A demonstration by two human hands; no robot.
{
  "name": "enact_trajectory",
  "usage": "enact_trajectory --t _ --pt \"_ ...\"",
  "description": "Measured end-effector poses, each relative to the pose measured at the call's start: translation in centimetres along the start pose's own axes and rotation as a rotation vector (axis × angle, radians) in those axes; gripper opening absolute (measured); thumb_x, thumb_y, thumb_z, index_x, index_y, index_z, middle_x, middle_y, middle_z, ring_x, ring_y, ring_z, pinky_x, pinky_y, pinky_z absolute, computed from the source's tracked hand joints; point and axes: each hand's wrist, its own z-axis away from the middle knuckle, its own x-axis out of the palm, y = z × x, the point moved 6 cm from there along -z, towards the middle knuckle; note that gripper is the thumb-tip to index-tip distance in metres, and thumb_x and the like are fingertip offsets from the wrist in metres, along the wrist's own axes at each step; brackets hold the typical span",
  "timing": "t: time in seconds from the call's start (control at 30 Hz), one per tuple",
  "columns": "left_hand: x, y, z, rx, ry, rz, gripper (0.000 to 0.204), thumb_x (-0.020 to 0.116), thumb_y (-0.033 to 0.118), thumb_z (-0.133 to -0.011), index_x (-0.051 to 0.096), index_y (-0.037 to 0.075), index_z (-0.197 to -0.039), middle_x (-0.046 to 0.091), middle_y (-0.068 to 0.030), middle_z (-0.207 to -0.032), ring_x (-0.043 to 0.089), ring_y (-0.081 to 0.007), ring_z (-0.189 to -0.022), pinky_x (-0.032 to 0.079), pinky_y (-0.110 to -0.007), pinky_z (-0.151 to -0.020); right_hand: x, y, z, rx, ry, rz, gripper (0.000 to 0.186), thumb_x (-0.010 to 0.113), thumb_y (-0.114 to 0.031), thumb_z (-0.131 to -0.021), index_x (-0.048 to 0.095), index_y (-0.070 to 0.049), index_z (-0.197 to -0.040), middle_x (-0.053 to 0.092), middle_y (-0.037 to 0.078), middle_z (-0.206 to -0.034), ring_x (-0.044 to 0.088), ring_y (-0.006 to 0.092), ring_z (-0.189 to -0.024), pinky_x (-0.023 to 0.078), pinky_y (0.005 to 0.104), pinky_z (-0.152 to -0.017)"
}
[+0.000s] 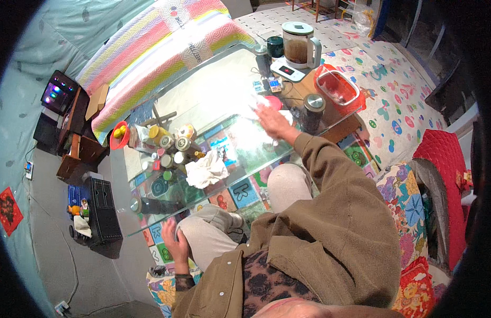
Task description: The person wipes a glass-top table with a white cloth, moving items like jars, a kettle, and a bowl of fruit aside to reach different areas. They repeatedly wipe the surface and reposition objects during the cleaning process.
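My right hand (274, 123) reaches over the glass tabletop (245, 168), fingers forward, pressing on what looks like a white tissue (254, 102). Bright glare hides most of the tissue's outline. Just beyond the fingers lies a round pink thing (273, 103). A dark jar with a metal lid (313, 108) stands to the right of this hand. Down by the table's near left edge, my left hand (174, 245) is beside my knee, its fingers apart and holding nothing. A crumpled white cloth (207, 169) rests on the glass between the two hands.
Several jars and bottles (174, 148) crowd the table's left part, near a red bowl of yellow fruit (120, 134). A lidded glass kettle (299, 46), a white scale (288, 70) and a red-lined basket (338, 87) stand at the far right. A striped, covered couch (155, 58) borders the far side.
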Motion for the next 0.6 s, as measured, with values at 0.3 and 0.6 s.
enact_trajectory --t 0.3,0.6 --pt "2.7 0.3 0.5 -0.206 0.013 0.158 0.025 0.051 0.008 -0.094 0.063 -0.003 -0.112 0.064 -0.0197 -0.119 0.059 -0.0355 -0.113 0.045 -0.043 -0.101 1.9 10.4 -10.4 0.292 0.237 0.208 0.037 0.043 -0.020 -0.101 0.056 -0.001 -0.131 0.048 0.019 -0.147 0.038 0.0330 -0.142 0.025 0.0445 -0.120" --pt "3.1 0.2 -0.3 -0.225 -0.005 0.116 0.027 0.050 0.006 -0.093 0.064 -0.003 -0.114 0.064 -0.0207 -0.121 0.060 -0.0363 -0.114 0.045 -0.044 -0.101 2.1 13.7 -11.5 0.287 0.250 0.143 0.035 0.046 -0.019 -0.099 0.060 -0.002 -0.127 0.053 0.018 -0.142 0.046 0.0343 -0.134 0.032 0.0443 -0.116"
